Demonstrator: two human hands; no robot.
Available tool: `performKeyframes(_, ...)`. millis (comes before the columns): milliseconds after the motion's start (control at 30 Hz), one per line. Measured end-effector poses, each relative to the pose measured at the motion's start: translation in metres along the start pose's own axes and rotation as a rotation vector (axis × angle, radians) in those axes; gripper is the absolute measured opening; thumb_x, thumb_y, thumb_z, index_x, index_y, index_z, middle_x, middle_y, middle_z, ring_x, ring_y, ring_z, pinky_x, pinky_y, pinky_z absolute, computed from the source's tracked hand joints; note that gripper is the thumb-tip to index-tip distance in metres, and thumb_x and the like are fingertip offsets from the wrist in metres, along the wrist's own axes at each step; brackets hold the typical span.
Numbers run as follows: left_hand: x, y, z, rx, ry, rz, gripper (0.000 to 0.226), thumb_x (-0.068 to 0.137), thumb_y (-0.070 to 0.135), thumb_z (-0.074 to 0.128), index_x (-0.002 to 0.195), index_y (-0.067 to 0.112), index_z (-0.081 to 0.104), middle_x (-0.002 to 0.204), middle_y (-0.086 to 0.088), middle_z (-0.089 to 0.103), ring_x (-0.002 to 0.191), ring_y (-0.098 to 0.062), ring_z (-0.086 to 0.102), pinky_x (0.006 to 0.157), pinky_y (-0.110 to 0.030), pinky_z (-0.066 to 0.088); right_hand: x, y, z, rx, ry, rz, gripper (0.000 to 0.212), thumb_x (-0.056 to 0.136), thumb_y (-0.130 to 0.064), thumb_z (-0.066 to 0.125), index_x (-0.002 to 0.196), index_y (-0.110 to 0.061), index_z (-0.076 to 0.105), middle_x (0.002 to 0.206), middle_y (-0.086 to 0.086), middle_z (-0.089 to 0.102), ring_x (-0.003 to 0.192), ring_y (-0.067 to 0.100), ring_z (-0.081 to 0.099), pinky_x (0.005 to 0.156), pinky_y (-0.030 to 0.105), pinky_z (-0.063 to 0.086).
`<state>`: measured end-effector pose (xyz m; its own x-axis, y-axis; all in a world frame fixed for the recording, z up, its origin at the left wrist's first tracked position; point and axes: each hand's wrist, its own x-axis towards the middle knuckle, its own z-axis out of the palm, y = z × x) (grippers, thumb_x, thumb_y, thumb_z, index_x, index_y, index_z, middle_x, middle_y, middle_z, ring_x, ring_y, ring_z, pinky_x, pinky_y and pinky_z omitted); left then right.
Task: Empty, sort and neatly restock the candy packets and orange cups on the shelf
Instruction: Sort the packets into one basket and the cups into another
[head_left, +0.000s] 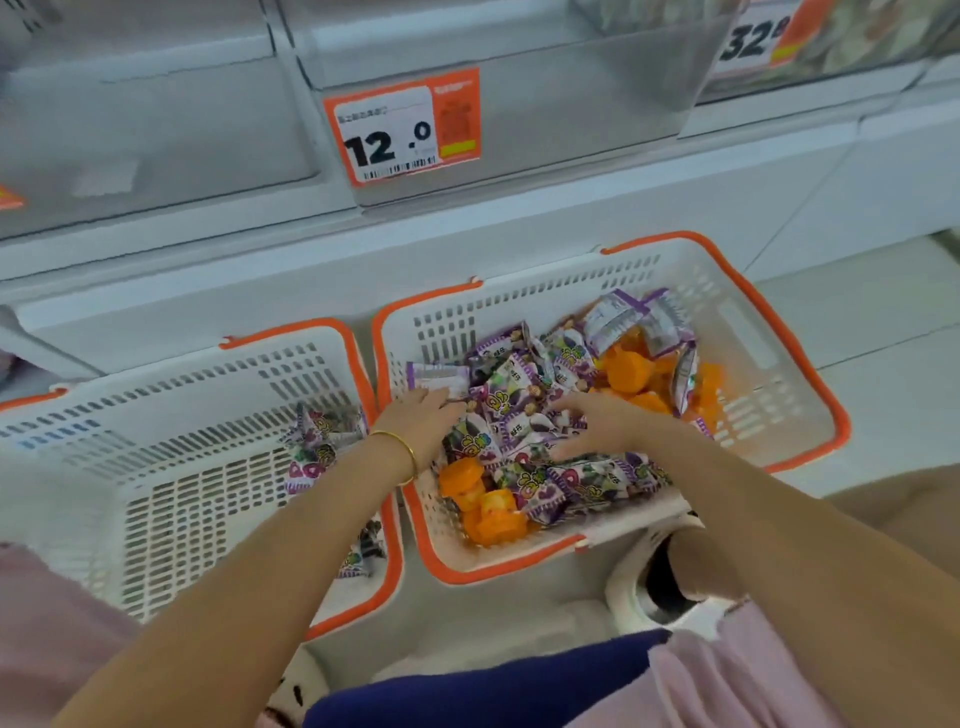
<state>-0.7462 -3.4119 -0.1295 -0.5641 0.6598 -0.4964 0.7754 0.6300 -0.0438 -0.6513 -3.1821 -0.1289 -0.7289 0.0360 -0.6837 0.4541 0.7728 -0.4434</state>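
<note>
Fingers (563, 410) of the right hand (592, 426) fan out wide and lie flat on the candy packets (519, 384) heaped in the fuller basket (810, 374). The left hand (423, 418), a gold bangle (405, 454) at its wrist, rests on the same heap by that basket's left wall. Its fingertips dip among the packets, and whether they pinch one cannot be told. Orange cups (628, 371) lie mixed with the packets, some toward that basket's far right, others at its near edge. Just left of the fuller basket stands a second basket (208, 467) holding a few packets along its nearest side. Above the fuller basket, a price tag (400, 130) reading 12.0 hangs on a clear shelf bin (571, 93).
</note>
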Motion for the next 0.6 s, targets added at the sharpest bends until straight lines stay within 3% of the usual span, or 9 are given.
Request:
performKeyframes(67,0.012,-0.005,-0.001,0.092,-0.094,0.043,0.069,0.086,-0.004,0.054,0.146,0.019,0.027,0.145,-0.011,0.033,0.129,-0.032,0.036,0.102,-0.043,0.041,0.003,0.008,0.014,-0.254,0.018,0.002,0.093,0.074,-0.058,0.07,0.149,-0.028,0.022,0.155,0.003,0.025,0.139,0.029,0.029,0.108,0.048,0.034)
performKeyframes(133,0.022,-0.009,-0.005,0.162,-0.188,0.067,0.065,0.085,0.0,0.057,0.142,0.021,0.034,0.135,-0.009,0.042,0.119,-0.029,0.046,0.092,-0.042,0.048,0.005,0.012,0.025,-0.415,0.111,-0.004,0.092,0.075,-0.062,0.066,0.148,-0.03,0.02,0.153,0.004,0.028,0.137,0.031,0.032,0.102,0.051,0.039)
performKeyframes(300,0.041,-0.013,-0.02,0.223,-0.332,0.074,0.049,0.089,0.02,0.061,0.135,0.028,0.047,0.128,-0.005,0.048,0.112,-0.026,0.051,0.079,-0.033,0.049,0.01,0.017,0.03,-0.366,0.334,-0.052,0.061,0.087,-0.052,0.057,0.135,-0.021,0.036,0.128,0.003,0.052,0.112,0.024,0.054,0.081,0.038,0.048)
performKeyframes(500,0.045,-0.015,-0.011,0.353,-0.251,0.193,0.04,0.09,0.036,0.058,0.129,0.03,0.053,0.128,-0.005,0.045,0.119,-0.027,0.041,0.09,-0.037,0.045,0.022,0.02,0.037,-0.374,0.358,-0.084,0.051,0.09,-0.052,0.051,0.124,-0.016,0.04,0.112,0.003,0.057,0.108,0.023,0.051,0.08,0.037,0.05)
performKeyframes(600,0.049,-0.017,-0.006,0.288,-0.147,0.179,0.034,0.092,0.035,0.055,0.125,0.028,0.056,0.127,-0.004,0.044,0.121,-0.027,0.038,0.093,-0.036,0.039,0.027,0.023,0.037,-0.346,0.365,-0.081,0.044,0.091,-0.052,0.05,0.115,-0.015,0.042,0.093,-0.002,0.052,0.09,0.017,0.051,0.07,0.033,0.05)
